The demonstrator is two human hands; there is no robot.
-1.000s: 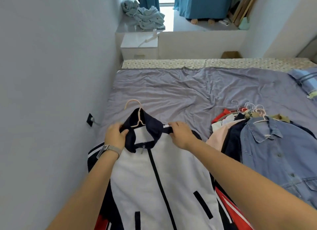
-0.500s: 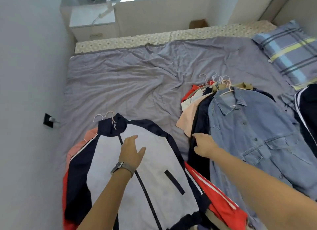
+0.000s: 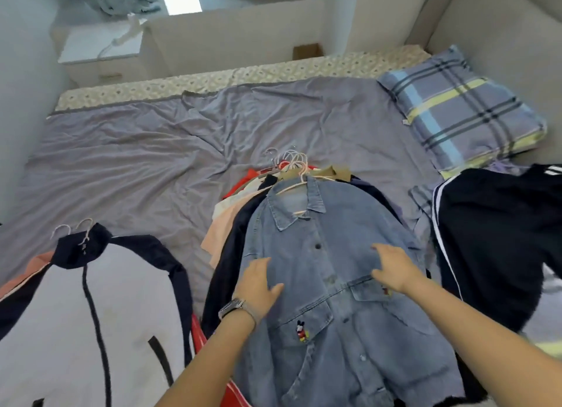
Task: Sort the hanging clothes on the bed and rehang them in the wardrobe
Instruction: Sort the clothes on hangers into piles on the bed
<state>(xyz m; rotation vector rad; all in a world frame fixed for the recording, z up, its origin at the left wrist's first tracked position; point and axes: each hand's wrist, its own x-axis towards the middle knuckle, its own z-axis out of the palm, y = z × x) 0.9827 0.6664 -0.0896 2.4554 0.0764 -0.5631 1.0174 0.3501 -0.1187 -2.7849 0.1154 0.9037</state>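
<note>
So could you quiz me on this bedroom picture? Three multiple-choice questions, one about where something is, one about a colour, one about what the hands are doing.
1. Where is the plaid pillow?
A. at the bed's far right
B. on the nightstand
C. under the white jacket

2. What colour is the shirt on top of the middle pile?
A. red
B. denim blue
C. green

3. What are the hands doing?
A. gripping a hanger
B. lying flat on the denim shirt
C. holding the pillow

Answers: 1 A, it lies by the right wall. 2 B, the denim shirt tops the pile. 3 B, the left hand and right hand rest open on it.
</note>
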